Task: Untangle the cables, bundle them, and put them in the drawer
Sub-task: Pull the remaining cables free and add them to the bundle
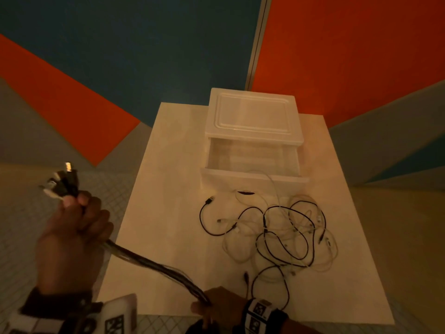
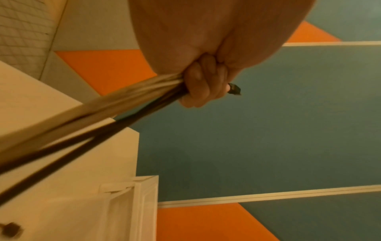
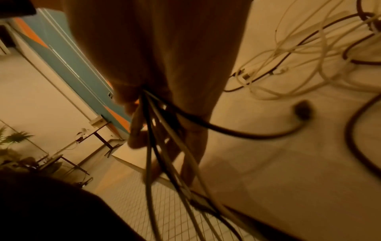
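My left hand (image 1: 74,227) is raised left of the table and grips a bunch of black and white cables (image 1: 154,263) near their plugs (image 1: 62,182), which stick out above the fist. The bunch runs taut down to my right hand (image 1: 214,307) at the table's front edge, whose fingers (image 3: 136,130) curl round the strands (image 3: 156,146). The left wrist view shows the fist (image 2: 204,84) closed on the blurred strands (image 2: 103,110). The cables' other ends lie in a tangled heap (image 1: 281,235) on the white table (image 1: 168,213). A white drawer (image 1: 252,165) stands pulled out behind the heap.
The drawer belongs to a white plastic box (image 1: 252,114) at the table's far edge, against orange and blue wall panels. One white cable loops over the drawer front (image 1: 255,180). Tiled floor (image 1: 36,213) lies left of the table. A far desk and plant (image 3: 16,138) appear in the right wrist view.
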The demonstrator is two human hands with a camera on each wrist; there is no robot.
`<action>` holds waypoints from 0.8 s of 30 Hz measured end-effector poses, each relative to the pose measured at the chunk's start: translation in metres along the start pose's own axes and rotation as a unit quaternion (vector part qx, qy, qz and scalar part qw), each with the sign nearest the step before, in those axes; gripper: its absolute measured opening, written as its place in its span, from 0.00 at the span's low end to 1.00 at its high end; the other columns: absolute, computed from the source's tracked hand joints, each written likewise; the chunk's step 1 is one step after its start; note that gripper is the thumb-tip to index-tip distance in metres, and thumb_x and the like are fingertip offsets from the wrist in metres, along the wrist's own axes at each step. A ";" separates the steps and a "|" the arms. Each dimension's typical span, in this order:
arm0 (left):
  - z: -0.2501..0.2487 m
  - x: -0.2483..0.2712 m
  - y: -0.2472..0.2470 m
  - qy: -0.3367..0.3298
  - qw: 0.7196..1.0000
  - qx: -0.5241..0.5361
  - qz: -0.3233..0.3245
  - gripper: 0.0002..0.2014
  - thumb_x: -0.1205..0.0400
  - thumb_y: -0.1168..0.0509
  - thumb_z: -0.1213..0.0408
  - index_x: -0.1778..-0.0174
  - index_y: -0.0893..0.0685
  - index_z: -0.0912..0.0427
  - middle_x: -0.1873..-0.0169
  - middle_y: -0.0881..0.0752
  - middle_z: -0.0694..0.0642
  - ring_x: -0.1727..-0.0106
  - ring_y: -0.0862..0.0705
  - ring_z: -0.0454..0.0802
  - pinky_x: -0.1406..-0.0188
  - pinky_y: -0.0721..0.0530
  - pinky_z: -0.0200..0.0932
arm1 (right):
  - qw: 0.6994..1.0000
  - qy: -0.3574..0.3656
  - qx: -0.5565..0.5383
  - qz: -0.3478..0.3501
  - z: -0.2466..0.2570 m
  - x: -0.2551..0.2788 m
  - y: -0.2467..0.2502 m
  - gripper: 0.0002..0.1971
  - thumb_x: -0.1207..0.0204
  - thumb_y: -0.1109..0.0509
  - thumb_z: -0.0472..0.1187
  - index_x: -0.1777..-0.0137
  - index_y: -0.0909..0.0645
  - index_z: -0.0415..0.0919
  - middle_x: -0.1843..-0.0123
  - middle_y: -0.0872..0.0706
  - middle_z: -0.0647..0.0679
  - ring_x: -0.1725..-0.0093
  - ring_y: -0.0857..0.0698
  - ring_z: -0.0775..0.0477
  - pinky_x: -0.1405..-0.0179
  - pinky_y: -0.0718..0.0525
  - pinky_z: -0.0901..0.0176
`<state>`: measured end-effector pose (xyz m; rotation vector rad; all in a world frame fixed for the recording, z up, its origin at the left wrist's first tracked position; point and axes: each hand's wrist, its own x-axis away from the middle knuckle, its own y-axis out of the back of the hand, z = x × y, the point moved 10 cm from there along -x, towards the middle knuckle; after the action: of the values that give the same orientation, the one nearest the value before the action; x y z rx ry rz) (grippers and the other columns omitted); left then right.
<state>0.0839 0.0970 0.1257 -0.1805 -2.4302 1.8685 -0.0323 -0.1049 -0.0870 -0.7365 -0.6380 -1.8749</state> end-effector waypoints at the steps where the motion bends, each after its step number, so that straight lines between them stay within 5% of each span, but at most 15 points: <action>1: -0.004 -0.001 -0.004 0.000 1.000 0.010 0.009 0.22 0.09 0.66 0.58 0.41 0.33 0.72 0.62 0.33 0.66 0.64 0.35 0.59 0.74 0.45 0.50 | 1.000 -0.010 0.024 0.013 -0.004 0.002 -0.003 0.20 0.20 0.41 0.63 0.66 0.26 0.51 0.64 0.19 0.51 0.56 0.19 0.48 0.48 0.24 0.53; 5: -0.010 0.000 -0.006 0.002 0.999 0.026 0.039 0.22 0.09 0.64 0.57 0.41 0.32 0.71 0.63 0.34 0.65 0.65 0.34 0.58 0.75 0.46 0.47 | 0.996 -0.029 0.063 0.056 -0.009 0.003 -0.009 0.20 0.18 0.44 0.63 0.64 0.24 0.53 0.53 0.16 0.48 0.60 0.20 0.54 0.45 0.25 0.55; 7: -0.009 0.002 0.000 0.012 0.999 0.027 0.032 0.23 0.09 0.65 0.56 0.40 0.33 0.71 0.62 0.32 0.66 0.64 0.34 0.59 0.74 0.45 0.47 | 0.995 -0.026 0.059 0.077 -0.002 0.007 -0.014 0.20 0.17 0.44 0.63 0.48 0.20 0.48 0.43 0.16 0.44 0.47 0.21 0.49 0.40 0.27 0.53; 10: -0.006 0.003 0.003 0.024 0.999 0.026 0.018 0.24 0.09 0.66 0.56 0.39 0.32 0.72 0.61 0.35 0.64 0.63 0.34 0.59 0.70 0.56 0.38 | 0.989 -0.011 0.126 0.073 -0.004 0.000 -0.022 0.28 0.18 0.42 0.59 0.25 0.32 0.42 0.27 0.23 0.38 0.32 0.24 0.42 0.31 0.31 0.44; 12: 0.001 0.005 0.005 0.035 0.999 0.028 0.017 0.26 0.09 0.68 0.54 0.39 0.33 0.71 0.61 0.36 0.63 0.63 0.35 0.59 0.73 0.47 0.43 | 0.977 -0.001 0.197 0.078 -0.001 -0.009 -0.025 0.30 0.23 0.38 0.58 0.26 0.34 0.41 0.31 0.21 0.34 0.32 0.21 0.29 0.34 0.25 0.33; 15: 0.019 0.014 0.009 0.063 0.997 0.033 0.018 0.28 0.10 0.71 0.53 0.38 0.34 0.69 0.60 0.37 0.62 0.63 0.36 0.58 0.67 0.40 0.55 | 0.968 0.007 0.215 0.130 0.021 -0.016 -0.012 0.32 0.23 0.31 0.58 0.24 0.32 0.44 0.26 0.24 0.40 0.28 0.25 0.37 0.26 0.30 0.42; 20: 0.050 0.032 0.032 0.082 0.995 -0.005 -0.059 0.22 0.07 0.65 0.58 0.40 0.30 0.68 0.63 0.35 0.59 0.67 0.35 0.54 0.67 0.36 0.50 | 0.984 0.026 0.163 -0.069 0.065 -0.043 0.092 0.30 0.33 0.18 0.49 0.33 0.21 0.39 0.40 0.16 0.43 0.47 0.18 0.46 0.47 0.20 0.55; 22: 0.055 0.040 0.043 0.081 0.992 -0.036 -0.084 0.18 0.07 0.58 0.60 0.43 0.26 0.67 0.65 0.32 0.57 0.69 0.34 0.51 0.70 0.34 0.49 | 0.994 -0.030 0.108 -0.014 0.056 -0.056 0.100 0.29 0.34 0.17 0.44 0.34 0.21 0.43 0.39 0.18 0.46 0.52 0.17 0.48 0.54 0.15 0.55; 24: 0.058 0.045 0.041 0.101 0.993 0.004 -0.069 0.22 0.07 0.64 0.58 0.39 0.28 0.69 0.62 0.33 0.60 0.66 0.35 0.54 0.66 0.36 0.51 | 0.998 -0.041 0.053 -0.019 0.056 -0.067 0.112 0.21 0.30 0.20 0.37 0.38 0.19 0.41 0.35 0.19 0.44 0.51 0.13 0.46 0.53 0.11 0.52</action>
<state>0.0336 0.0577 0.0707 -0.1856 -2.2404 1.7133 0.1051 -0.0676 -0.0856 -0.7396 -0.8012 -1.8378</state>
